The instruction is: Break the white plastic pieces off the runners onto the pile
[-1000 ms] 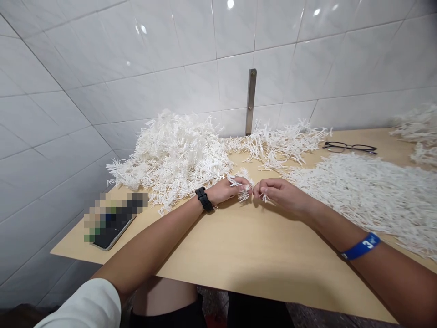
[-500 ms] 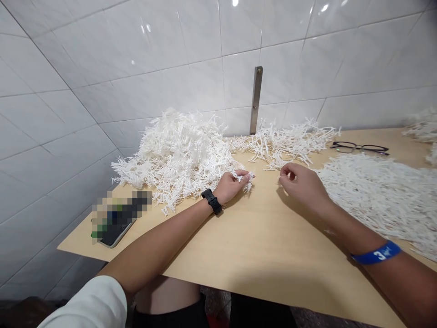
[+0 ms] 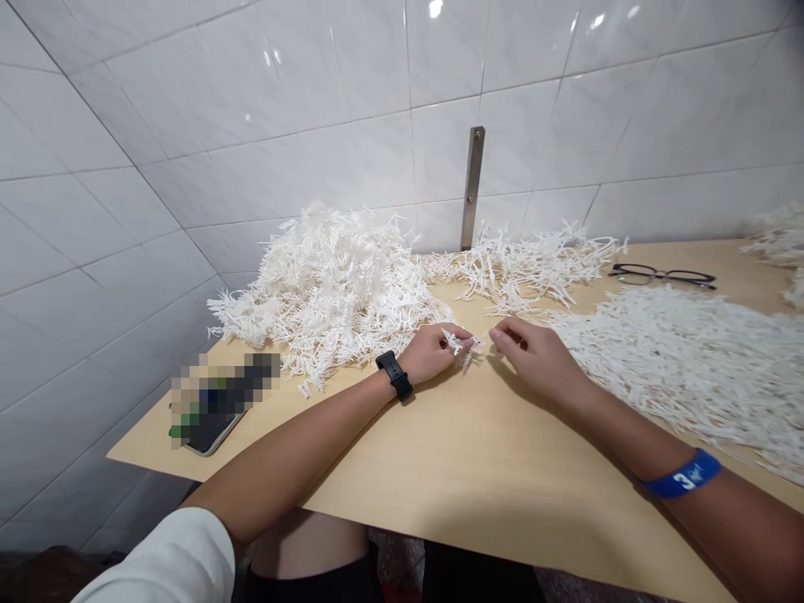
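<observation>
Between the thumb and fingers of my left hand [image 3: 433, 352] is a small white branched piece [image 3: 453, 342], plastic-looking, with thin prongs sticking out. My right hand [image 3: 533, 356] is just to the right of it, thumb and forefinger pinched together. A faint pale sliver shows by its fingertips, too small to name. Behind my left hand rises a tall heap of similar white branched pieces [image 3: 339, 276]. Beside my right hand spreads a flatter pile of slender white pieces [image 3: 684, 360].
More branched white pieces [image 3: 533, 264] lie along the wall below a metal bracket [image 3: 472, 188]. Eyeglasses [image 3: 662, 275] rest at the back right. A phone [image 3: 217, 431], partly blurred out, is on the left of the wooden table [image 3: 389, 469]. Another white pile [image 3: 779, 234] sits far right.
My right hand has moved left and slightly nearer to me, its fingertips now close to the branched piece. My left hand has shifted a little right and nearer, still holding that piece.
</observation>
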Demonstrator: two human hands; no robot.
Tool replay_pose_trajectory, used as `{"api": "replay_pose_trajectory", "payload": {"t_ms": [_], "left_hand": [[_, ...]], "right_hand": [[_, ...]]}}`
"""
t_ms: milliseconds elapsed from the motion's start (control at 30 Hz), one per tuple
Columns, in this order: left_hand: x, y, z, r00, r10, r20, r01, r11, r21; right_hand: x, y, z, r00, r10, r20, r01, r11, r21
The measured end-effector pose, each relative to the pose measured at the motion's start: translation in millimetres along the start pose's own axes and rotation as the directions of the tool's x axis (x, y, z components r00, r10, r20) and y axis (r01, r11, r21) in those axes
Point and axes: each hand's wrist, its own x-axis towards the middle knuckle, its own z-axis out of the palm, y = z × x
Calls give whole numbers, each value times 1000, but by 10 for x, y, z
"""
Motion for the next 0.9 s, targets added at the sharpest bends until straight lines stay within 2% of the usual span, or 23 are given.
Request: {"api": "replay_pose_trajectory", "payload": {"t_ms": [100,200,367,533,633,733,900], "left_hand": [[-22,14,10,992,117,41,-121,987,102],[-41,45,10,983,161,86,-175,964,198],[-60,76,17,981,135,138,-171,939,299],[-72,78,38,987,105,119,-138,937,322],[-64,75,29,992,54,111,-79,968,238],[-51,64,4,986,3,168,-16,997,78],[-32,45,-30,967,88,239,-72,995,-74]], "right_hand": [[-5,4,66,991,9,134,-4,999,-35],[4,43,99,979,-5,206,22,997,-77],[14,97,93,953,-101,286,132,987,-93],[15,103,96,941,-127,315,158,985,-72],[12,82,104,949,-125,288,141,989,-36],[4,51,107,956,-139,258,126,990,68],[-11,29,97,942,-132,309,62,972,227]]}}
